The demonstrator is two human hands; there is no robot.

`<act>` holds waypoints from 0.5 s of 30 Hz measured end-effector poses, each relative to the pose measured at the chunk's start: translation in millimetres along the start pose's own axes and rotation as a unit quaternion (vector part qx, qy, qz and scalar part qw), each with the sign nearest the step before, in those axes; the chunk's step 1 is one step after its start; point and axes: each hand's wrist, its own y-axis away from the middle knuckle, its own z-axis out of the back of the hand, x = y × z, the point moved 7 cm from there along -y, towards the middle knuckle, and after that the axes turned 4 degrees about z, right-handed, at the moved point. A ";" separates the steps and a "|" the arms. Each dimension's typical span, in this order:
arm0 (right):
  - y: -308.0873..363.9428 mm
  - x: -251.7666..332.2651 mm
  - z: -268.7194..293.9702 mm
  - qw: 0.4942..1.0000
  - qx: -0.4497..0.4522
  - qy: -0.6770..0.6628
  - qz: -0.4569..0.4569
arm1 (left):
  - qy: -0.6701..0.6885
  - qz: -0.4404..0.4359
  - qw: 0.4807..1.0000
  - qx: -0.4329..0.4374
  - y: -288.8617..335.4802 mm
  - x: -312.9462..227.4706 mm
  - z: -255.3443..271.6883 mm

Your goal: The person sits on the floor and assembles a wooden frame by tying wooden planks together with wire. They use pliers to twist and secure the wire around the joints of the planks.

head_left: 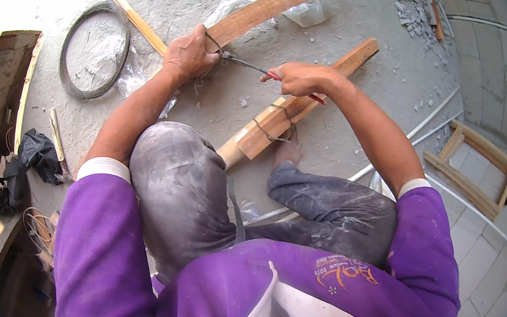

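My left hand (190, 54) is closed around the near end of a long, slightly curved-looking wooden board (283, 4). A dark wire (211, 40) loops over that end beside my thumb. My right hand (304, 79) grips pincers with red handles (273, 76), and their dark jaws meet the wire close to my left fingers. Below, two overlapping wooden beams (317, 101) lie slantwise, bound by wire loops (271, 123). My bare foot (288, 149) touches their lower side. The fingertips of my left hand are partly hidden behind the board.
A coil of thin wire (63, 63) and clear plastic (133, 75) lie at the far left, near a wooden strip (136, 20). A hammer-like tool (58, 144) and black bag (39, 153) are left. Pipes (435, 112) and a wooden frame (494, 167) are right; rubble (412, 13) lines the wall.
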 end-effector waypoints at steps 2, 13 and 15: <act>-1.8 -0.7 -1.7 1.000 0.003 -0.002 0.012 | -0.001 0.002 1.000 -0.003 -0.1 -0.2 0.0; 11.8 22.1 -2.3 0.987 -0.118 0.106 0.007 | 0.002 -0.002 1.000 -0.014 0.2 1.6 1.3; 11.0 15.3 -12.7 0.984 -0.165 0.063 0.009 | 0.008 -0.004 1.000 -0.012 1.0 -0.8 1.6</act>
